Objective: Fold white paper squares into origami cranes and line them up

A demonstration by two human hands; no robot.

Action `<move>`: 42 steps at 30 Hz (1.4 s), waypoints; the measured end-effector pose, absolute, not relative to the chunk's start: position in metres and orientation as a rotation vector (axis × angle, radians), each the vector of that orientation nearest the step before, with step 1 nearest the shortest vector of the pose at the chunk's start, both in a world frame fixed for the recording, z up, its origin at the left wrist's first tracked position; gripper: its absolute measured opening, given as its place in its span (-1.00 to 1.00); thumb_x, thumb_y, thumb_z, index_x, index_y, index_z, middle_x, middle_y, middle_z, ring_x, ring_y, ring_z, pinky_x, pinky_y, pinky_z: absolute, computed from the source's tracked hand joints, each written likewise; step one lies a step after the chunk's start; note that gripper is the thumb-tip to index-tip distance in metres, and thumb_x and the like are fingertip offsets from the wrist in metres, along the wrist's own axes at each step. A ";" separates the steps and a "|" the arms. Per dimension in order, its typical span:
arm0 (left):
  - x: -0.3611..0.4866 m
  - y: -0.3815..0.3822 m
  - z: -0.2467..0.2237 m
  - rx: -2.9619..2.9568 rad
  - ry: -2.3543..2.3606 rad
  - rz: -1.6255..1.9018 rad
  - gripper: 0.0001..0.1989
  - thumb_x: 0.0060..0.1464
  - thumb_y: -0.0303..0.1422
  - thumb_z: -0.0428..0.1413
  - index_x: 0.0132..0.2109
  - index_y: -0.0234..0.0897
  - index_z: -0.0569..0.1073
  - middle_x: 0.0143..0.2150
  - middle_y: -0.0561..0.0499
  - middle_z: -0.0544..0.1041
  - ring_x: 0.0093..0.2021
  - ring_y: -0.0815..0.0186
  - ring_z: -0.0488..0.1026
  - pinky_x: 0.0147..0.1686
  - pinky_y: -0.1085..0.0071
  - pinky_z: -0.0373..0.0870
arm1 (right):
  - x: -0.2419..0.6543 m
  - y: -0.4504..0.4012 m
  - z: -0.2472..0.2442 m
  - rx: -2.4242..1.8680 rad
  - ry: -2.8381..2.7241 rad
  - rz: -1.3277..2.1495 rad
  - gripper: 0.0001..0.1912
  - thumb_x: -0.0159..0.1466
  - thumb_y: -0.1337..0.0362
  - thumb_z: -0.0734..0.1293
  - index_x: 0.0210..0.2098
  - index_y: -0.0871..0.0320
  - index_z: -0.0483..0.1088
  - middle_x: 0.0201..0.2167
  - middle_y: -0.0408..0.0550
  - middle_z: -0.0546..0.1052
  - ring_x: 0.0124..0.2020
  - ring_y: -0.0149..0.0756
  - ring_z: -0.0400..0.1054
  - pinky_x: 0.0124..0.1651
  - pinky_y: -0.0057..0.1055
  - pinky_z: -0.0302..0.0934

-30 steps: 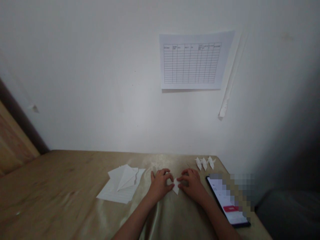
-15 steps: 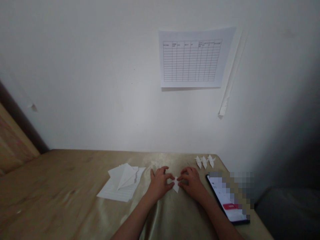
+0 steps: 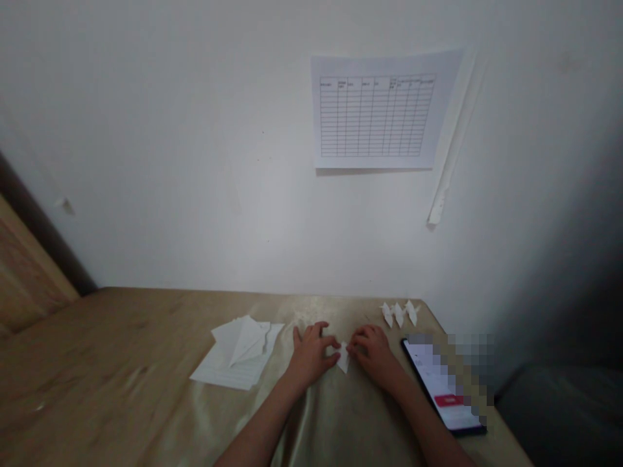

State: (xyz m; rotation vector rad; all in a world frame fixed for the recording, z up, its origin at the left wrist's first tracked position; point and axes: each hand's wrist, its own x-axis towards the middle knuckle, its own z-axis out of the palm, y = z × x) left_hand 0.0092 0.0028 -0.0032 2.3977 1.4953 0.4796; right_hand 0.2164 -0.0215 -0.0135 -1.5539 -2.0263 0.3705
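A small folded piece of white paper (image 3: 343, 360) lies between my hands on the table, its lower end pointed. My left hand (image 3: 314, 353) pinches its left edge with thumb and index finger, the other fingers raised. From the other side my right hand (image 3: 372, 350) has its fingertips closed on the paper's right edge. Beyond my right hand, three small folded paper cranes (image 3: 398, 314) stand in a row. Off to the left rests a loose stack of white paper sheets (image 3: 224, 375), with a folded pointed sheet (image 3: 248, 340) on top.
A phone (image 3: 445, 389) with a lit screen, partly blurred out, lies right of my right forearm. The satiny cloth-covered table (image 3: 121, 389) meets a white wall with a printed grid sheet (image 3: 377, 117) taped up. A wooden panel (image 3: 29, 272) stands at far left.
My right fingers have curled in slightly closer together at the paper's right edge. My left hand stays almost where it was. The view has shifted very slightly.
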 end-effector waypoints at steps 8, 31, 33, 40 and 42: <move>0.007 0.004 -0.007 2.439 1.448 0.531 -0.77 0.09 -0.23 0.27 -0.07 0.08 0.57 0.28 -0.01 0.35 0.29 0.01 0.25 0.27 -0.44 -0.31 | 0.220 -0.022 -0.010 -1.526 -2.036 0.449 -0.85 0.18 0.31 0.36 -0.29 0.00 0.58 -0.05 -0.10 0.53 0.13 -0.16 0.25 0.26 -0.20 0.01; 0.002 0.009 0.001 2.416 1.098 0.476 -0.85 -0.04 -0.15 0.37 -0.28 0.03 0.65 -0.04 0.08 0.63 0.17 0.11 0.35 0.35 -0.23 -0.53 | 0.221 -0.029 0.001 -1.503 -2.095 0.631 -0.87 0.15 0.27 0.38 -0.33 -0.04 0.59 -0.05 -0.15 0.60 0.14 -0.16 0.32 0.39 0.10 -0.53; 0.002 0.009 0.002 2.413 1.091 0.477 -0.86 -0.04 -0.14 0.37 -0.28 0.03 0.65 -0.05 0.07 0.63 0.16 0.11 0.35 0.35 -0.22 -0.53 | 0.220 -0.029 0.002 -1.504 -2.088 0.637 -0.87 0.16 0.26 0.37 -0.35 -0.04 0.59 -0.05 -0.15 0.60 0.15 -0.15 0.32 0.39 0.10 -0.53; 0.002 0.005 0.005 2.402 1.092 0.492 -0.91 0.00 -0.17 0.33 -0.29 0.04 0.65 -0.06 0.08 0.61 0.17 0.10 0.36 0.38 -0.16 -0.47 | 0.222 -0.029 -0.002 -1.493 -2.078 0.643 -0.90 0.15 0.22 0.39 -0.36 -0.02 0.58 -0.04 -0.13 0.60 0.14 -0.13 0.32 0.39 0.10 -0.56; 0.002 0.005 0.005 2.396 1.092 0.489 -0.92 0.01 -0.19 0.32 -0.29 0.04 0.65 -0.06 0.08 0.61 0.17 0.10 0.35 0.39 -0.15 -0.45 | 0.222 -0.029 -0.002 -1.484 -2.066 0.650 -0.92 0.14 0.21 0.42 -0.36 -0.02 0.58 -0.04 -0.13 0.59 0.15 -0.13 0.32 0.39 0.08 -0.57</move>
